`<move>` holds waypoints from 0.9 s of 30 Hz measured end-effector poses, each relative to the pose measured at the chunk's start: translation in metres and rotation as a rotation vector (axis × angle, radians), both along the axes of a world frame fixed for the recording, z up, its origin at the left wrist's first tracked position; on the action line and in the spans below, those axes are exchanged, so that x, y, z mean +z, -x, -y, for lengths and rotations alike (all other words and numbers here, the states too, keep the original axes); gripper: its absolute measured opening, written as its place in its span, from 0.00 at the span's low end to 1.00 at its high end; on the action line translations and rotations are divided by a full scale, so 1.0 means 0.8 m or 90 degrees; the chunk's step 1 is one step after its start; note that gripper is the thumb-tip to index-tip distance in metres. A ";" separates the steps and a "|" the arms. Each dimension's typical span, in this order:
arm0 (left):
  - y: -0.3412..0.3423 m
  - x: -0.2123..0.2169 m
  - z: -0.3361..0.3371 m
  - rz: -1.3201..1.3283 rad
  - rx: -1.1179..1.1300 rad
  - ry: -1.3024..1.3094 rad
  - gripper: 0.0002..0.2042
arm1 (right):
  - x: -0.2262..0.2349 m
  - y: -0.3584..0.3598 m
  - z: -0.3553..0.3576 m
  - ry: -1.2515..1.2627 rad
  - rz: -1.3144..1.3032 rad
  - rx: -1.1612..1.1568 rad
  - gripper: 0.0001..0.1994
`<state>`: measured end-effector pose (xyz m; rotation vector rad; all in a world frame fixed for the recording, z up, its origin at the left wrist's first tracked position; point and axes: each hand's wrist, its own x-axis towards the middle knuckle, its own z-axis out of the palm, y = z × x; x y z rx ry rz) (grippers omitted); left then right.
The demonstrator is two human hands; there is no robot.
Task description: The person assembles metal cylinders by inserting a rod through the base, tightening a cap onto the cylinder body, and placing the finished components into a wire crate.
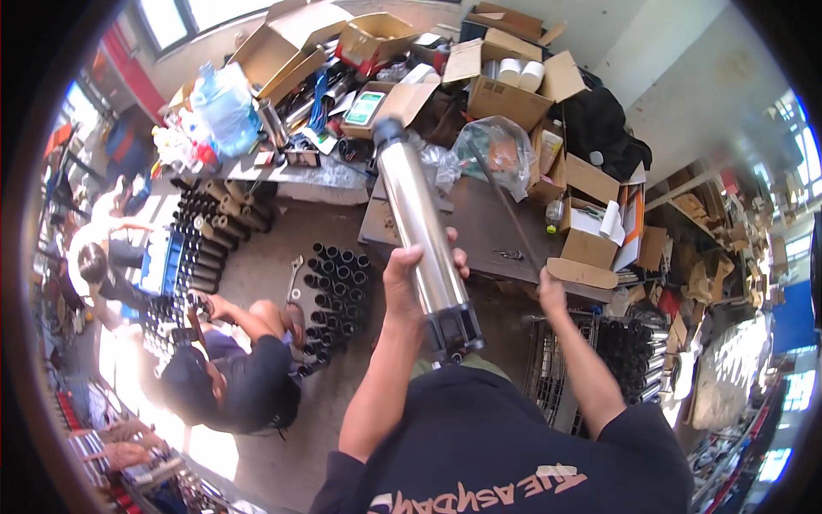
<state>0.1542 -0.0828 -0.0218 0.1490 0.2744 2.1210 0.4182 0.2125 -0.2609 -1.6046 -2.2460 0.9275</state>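
Observation:
My left hand point(401, 278) is wrapped round a shiny metal cylinder point(415, 206) with a dark cap at its far end and a black slotted fitting point(454, 330) at its near end. The cylinder is held tilted in front of my chest, its far end leaning left. To the right, my right hand point(552, 295) is closed on the near end of a long thin dark rod point(509, 201). That rod slants away to the left over the workbench point(467, 227), its far tip beside a clear plastic bag point(497, 154).
Open cardboard boxes point(509, 94) and clutter crowd the bench. Rows of black tubes point(338, 278) stand on the floor at left, near a wrench point(294, 274). A crouching person point(248, 381) works there, another point(103, 248) beyond. Wire racks point(552, 355) and more tubes point(629, 355) lie right.

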 end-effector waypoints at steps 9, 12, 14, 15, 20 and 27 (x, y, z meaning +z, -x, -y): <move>-0.007 0.053 -0.009 -0.101 0.027 -0.025 0.41 | -0.116 0.004 0.111 0.288 -0.009 -0.252 0.37; -0.006 0.062 0.012 -0.150 0.077 0.169 0.40 | -0.138 0.024 0.102 0.287 -0.083 -0.290 0.28; 0.000 0.081 0.019 -0.182 0.113 0.285 0.38 | -0.129 0.047 0.084 0.454 -0.270 -0.251 0.16; 0.002 0.085 0.022 -0.200 0.112 0.338 0.37 | -0.129 0.053 0.077 0.485 -0.346 -0.268 0.15; 0.004 0.076 0.023 -0.207 0.130 0.375 0.36 | -0.172 0.046 0.048 0.467 -0.400 -0.240 0.12; 0.010 0.046 0.034 -0.059 0.039 0.173 0.37 | -0.142 -0.008 0.144 0.428 -0.218 -0.218 0.19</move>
